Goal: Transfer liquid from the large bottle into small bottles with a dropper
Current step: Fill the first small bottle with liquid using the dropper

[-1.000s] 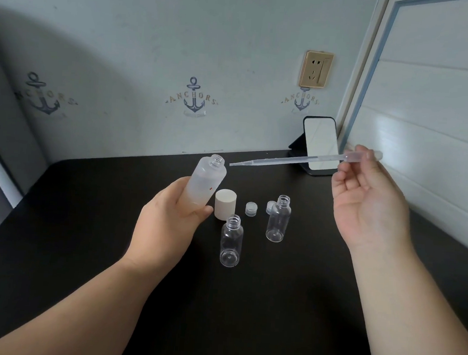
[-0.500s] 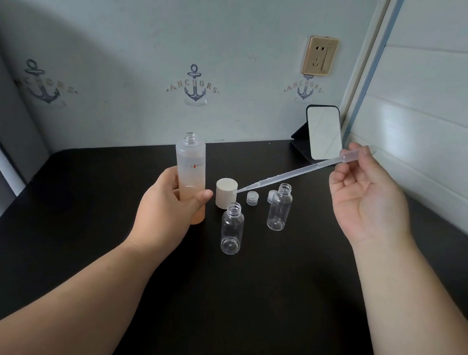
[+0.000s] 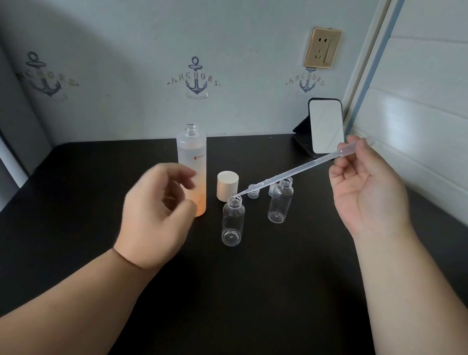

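dropper [image 3: 299,173] bulb pinched by right hand [image 3: 370,192] fingers [image 3: 361,147]

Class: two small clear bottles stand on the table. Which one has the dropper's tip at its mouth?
The nearer small bottle, right of the large bottle. The dropper, pinched by the right hand, slants down to its neck; the farther small bottle stands apart behind it.

Large bottle [image 3: 191,163] — frosted, uncapped, upright toward the table's [image 3: 246,303] back edge, orange tint at its base. Two small clear bottles, near [image 3: 233,221] and far [image 3: 280,199], stand open to its right. Translucent dropper [image 3: 297,169] slants down-left — tip at the near bottle's mouth, bulb toward the right edge.
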{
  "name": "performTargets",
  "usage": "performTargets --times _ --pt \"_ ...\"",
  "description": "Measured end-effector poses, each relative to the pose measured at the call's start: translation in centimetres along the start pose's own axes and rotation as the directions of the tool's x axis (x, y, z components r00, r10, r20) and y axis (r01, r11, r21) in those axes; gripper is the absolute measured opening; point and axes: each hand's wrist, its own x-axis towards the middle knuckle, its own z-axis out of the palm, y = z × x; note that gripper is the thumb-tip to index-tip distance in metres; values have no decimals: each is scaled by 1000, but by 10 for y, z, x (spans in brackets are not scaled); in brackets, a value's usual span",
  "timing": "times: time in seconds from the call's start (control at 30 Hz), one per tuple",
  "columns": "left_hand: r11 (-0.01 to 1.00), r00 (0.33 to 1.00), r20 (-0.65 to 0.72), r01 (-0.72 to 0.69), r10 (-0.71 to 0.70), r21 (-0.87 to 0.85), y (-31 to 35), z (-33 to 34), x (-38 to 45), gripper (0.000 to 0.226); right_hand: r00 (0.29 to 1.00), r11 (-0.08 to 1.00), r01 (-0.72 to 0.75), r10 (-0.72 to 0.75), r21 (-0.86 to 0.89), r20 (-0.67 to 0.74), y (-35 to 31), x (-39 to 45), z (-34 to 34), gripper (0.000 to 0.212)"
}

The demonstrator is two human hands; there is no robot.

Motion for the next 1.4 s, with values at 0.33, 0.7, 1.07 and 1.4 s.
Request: performTargets --times 0.33,0.7,1.07,1.4 --pt "981 809 556 159 -192 107 -4 14 5 42 999 999 47 -47 -26 7 1 -1 1 14" --pt "961 763 586 242 -272 131 -9 23 9 33 997 996 79 -78 -30 27 -2 -4 2 15" --pt "984 800 575 115 -172 133 -14 20 8 26 996 993 85 -84 -79 10 -2 -3 1 16" --pt "990 798 591 49 -120 135 -18 20 9 26 997 992 76 -77 -103 -4 -1 -2 2 15"
